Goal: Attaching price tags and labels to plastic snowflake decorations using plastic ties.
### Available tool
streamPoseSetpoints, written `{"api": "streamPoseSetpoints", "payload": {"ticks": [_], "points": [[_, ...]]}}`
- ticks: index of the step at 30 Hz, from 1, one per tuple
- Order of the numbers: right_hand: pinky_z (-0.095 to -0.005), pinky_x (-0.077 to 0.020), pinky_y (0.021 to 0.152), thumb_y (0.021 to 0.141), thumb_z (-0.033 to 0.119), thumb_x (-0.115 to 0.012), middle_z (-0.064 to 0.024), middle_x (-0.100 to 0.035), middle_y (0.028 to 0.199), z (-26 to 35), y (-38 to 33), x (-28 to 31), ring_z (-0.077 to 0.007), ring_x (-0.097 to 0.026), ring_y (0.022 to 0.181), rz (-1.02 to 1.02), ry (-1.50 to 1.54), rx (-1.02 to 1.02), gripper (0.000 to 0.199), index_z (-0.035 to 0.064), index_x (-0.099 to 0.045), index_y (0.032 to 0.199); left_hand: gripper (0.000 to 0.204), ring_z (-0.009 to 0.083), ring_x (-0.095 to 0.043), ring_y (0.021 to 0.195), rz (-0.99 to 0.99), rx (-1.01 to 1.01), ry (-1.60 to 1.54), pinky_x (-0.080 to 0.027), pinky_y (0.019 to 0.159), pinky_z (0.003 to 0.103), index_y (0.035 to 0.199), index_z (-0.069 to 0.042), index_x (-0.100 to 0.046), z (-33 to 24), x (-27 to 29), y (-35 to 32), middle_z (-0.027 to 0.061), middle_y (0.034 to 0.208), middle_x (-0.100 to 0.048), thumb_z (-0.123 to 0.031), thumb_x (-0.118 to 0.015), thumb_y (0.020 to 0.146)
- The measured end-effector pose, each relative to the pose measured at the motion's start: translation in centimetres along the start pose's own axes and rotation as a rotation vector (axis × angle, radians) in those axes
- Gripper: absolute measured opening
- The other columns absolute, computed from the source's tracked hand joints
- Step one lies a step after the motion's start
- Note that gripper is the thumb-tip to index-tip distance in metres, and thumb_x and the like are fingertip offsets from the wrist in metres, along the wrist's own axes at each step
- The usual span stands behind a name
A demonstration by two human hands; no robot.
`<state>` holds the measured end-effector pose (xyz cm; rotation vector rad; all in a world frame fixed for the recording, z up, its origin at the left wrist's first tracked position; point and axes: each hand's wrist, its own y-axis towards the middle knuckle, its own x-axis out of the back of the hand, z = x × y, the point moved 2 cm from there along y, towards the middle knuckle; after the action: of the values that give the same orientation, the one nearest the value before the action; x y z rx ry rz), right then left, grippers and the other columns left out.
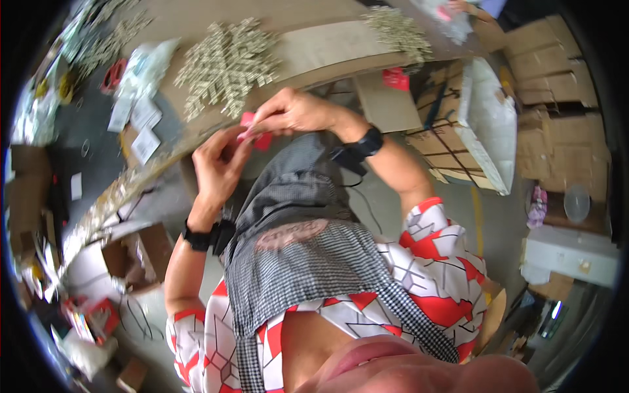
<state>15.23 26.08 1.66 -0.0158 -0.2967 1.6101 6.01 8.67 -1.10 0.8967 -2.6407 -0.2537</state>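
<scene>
Toward the far left of the brown table (301,13), I am seeing red-handled scissors (113,76) lying beside a clear, crinkled plastic bag (149,65). Several small white rectangular cards (145,145) are lying just below that bag, near the table's edge. Lower down, beneath the edge, an open brown cardboard box (156,247) is sitting. Moving rightward, I am watching the left hand (219,160), a black band (204,237) circling its wrist; its thumb and fingers are pinching at a small red-pink flat piece (264,141). Above it, a glittery gold snowflake-shaped decoration (229,62) is lying on the table. The red-pink piece is hanging between both hands, just off the table's near edge. From its other side, the right hand (296,112) is bringing thumb and forefinger together at the same spot; the fingertips are overlapping, so I am not telling exactly which is gripping which part. Farther right, more gold glittery decoration (396,38) is resting on the table, above a bright red tag (396,78). Beyond that, a co-worker's hand (483,14) is showing at the table's far side.
</scene>
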Motion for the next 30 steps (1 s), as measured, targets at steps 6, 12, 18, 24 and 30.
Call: {"api": "streamPoseSetpoints", "payload": {"ticks": [6, 12, 18, 24, 30], "points": [[-0.0206, -0.0374, 0.047, 0.090, 0.023, -0.061, 0.0040, -0.053, 0.059, 0.8, 0.1, -1.7, -0.0033, -0.045, 0.053, -0.076, 0.077, 0.105, 0.021, 0.0049, -0.069, 0.095, 0.008, 0.0121, -0.052, 0.060, -0.130, -0.068, 0.100, -0.041, 0.055, 0.026, 0.090, 0.002, -0.066, -0.5, 0.3, 0.1, 0.0080, 0.068, -0.058, -0.002, -0.063, 0.083], [-0.0222, -0.0352, 0.044, 0.087, 0.021, -0.064, 0.0017, -0.053, 0.057, 0.8, 0.6, -2.3, -0.0048, -0.044, 0.048, -0.106, 0.069, 0.217, 0.019, 0.0022, -0.068, 0.090, 0.010, 0.0062, -0.052, 0.070, -0.113, -0.021, -0.209, -0.041, 0.062, 0.019, 0.093, 0.002, -0.068, 0.0, 0.2, 0.8, 0.0004, 0.078, -0.060, -0.005, -0.063, 0.087], [-0.0222, -0.0437, 0.053, 0.091, 0.022, -0.059, 0.0000, -0.059, 0.066, 1.1, 0.5, -1.0, -0.0067, -0.052, 0.056, -0.122, 0.082, 0.207, 0.022, 0.0035, -0.066, 0.100, 0.013, 0.0087, -0.045, 0.065, -0.179, -0.087, 0.074, -0.038, 0.058, 0.021, 0.095, 0.000, -0.067, -1.1, 1.4, 1.7, 0.0014, 0.078, -0.053, 0.001, -0.062, 0.083], [-0.0224, -0.0481, 0.065, 0.094, 0.016, -0.053, -0.0020, -0.062, 0.080, 0.4, -0.3, -0.9, -0.0082, -0.058, 0.068, 0.002, 0.328, 0.253, 0.025, 0.0022, -0.059, 0.113, 0.023, 0.0125, -0.049, 0.078, -0.276, -0.387, 0.255, -0.040, 0.061, 0.023, 0.095, -0.004, -0.068, -3.1, 2.7, 1.7, 0.0036, 0.088, -0.049, 0.010, -0.062, 0.078], [-0.0213, -0.0481, 0.059, 0.091, 0.008, -0.056, -0.0027, -0.063, 0.076, -0.3, 0.9, -0.6, -0.0067, -0.058, 0.064, -0.053, 0.237, 0.310, 0.018, 0.0004, -0.060, 0.107, 0.017, 0.0056, -0.049, 0.049, -0.017, 0.100, -0.273, -0.036, 0.047, 0.018, 0.092, 0.000, -0.060, -4.0, 2.8, 2.4, 0.0055, 0.082, -0.063, -0.014, -0.051, 0.095]]}}
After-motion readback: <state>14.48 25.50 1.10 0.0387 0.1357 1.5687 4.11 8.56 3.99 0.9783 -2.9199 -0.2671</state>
